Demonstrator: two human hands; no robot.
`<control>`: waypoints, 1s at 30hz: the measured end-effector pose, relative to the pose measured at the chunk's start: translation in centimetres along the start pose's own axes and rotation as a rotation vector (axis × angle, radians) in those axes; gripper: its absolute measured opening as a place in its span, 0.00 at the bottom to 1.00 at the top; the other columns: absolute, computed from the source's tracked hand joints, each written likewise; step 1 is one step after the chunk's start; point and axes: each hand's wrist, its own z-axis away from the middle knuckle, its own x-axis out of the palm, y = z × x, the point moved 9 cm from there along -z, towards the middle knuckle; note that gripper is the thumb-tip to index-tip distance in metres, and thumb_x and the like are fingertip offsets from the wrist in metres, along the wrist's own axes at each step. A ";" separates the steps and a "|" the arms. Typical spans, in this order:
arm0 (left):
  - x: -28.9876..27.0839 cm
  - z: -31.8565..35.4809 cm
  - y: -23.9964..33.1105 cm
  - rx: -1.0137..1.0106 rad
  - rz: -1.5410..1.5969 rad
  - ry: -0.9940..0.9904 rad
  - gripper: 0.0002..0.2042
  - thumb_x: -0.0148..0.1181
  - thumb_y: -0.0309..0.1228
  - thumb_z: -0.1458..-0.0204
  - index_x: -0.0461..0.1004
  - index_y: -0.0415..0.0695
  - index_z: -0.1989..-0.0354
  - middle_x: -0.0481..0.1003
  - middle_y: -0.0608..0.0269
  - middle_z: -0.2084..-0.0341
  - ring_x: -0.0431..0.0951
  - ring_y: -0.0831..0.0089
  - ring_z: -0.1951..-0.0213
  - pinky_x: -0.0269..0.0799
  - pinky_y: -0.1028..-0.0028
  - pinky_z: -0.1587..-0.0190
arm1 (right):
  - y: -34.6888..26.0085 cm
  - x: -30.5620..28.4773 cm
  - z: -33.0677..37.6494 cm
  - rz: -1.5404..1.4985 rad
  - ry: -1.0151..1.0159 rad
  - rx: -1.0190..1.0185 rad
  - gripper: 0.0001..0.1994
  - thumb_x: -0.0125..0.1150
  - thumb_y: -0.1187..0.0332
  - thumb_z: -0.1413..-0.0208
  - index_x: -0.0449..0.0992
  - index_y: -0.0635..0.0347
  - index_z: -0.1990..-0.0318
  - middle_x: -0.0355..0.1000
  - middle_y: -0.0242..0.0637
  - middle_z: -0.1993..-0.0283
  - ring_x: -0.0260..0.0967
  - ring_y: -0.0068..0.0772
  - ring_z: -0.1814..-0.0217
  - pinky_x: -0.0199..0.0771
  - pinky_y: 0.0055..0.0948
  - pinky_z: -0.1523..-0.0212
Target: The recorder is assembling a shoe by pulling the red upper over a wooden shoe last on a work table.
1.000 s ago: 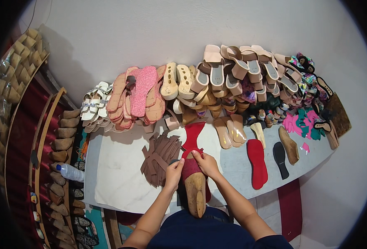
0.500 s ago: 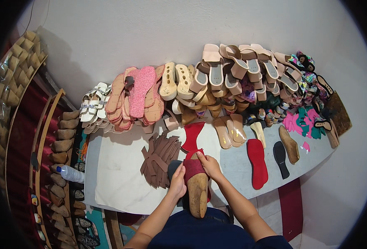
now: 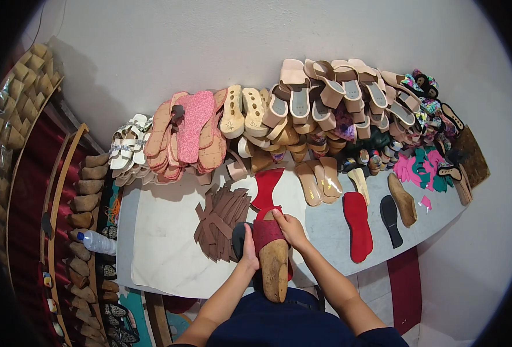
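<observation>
A smooth, matt wooden shoe last (image 3: 274,267) is wearing a red suede-like upper (image 3: 265,227). Beside it, brown leathery strips (image 3: 221,220) are lying matt on the pale, smooth marble-looking tabletop (image 3: 163,243).

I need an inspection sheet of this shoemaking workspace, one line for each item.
Surface: pale worktable, crowded along the back.
Job's things: wooden last with red upper stretched over it.
Clutter: brown strips, red insole, black sole, stacked sandals.
Grip: left hand and right hand both press the upper.
Cables: nothing seen.
Surroundings: white wall, water bottle.
</observation>
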 end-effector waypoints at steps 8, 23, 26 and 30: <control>1.7 0.4 -0.5 -0.102 0.062 -0.072 0.32 0.37 0.59 0.50 0.61 0.44 0.49 0.68 0.56 0.56 0.69 0.64 0.55 0.64 0.65 0.52 | -1.3 -0.5 0.6 0.240 0.033 0.044 0.31 0.35 0.43 0.45 0.73 0.67 0.67 0.67 0.48 0.61 0.61 0.39 0.54 0.59 0.31 0.54; 2.2 -0.1 8.3 0.267 0.038 0.050 0.34 0.34 0.61 0.51 0.63 0.41 0.52 0.70 0.52 0.60 0.71 0.58 0.59 0.68 0.61 0.57 | -7.0 2.8 8.7 -0.419 -0.461 -0.322 0.41 0.57 0.69 0.54 0.36 0.58 0.37 0.43 0.45 0.38 0.39 0.35 0.34 0.41 0.31 0.38; 1.7 -0.4 9.4 0.298 0.032 0.099 0.32 0.34 0.60 0.51 0.63 0.42 0.53 0.71 0.53 0.62 0.72 0.59 0.60 0.68 0.61 0.57 | -6.5 2.9 8.3 -0.568 -0.522 -0.181 0.44 0.57 0.79 0.60 0.35 0.59 0.37 0.44 0.43 0.38 0.43 0.32 0.36 0.45 0.29 0.39; 0.0 -0.4 12.3 0.377 0.057 0.149 0.33 0.35 0.61 0.52 0.63 0.42 0.53 0.70 0.51 0.63 0.71 0.56 0.61 0.68 0.59 0.57 | -6.4 1.9 9.3 -0.656 -0.677 -0.060 0.43 0.58 0.80 0.61 0.39 0.60 0.38 0.47 0.41 0.38 0.44 0.30 0.36 0.47 0.27 0.40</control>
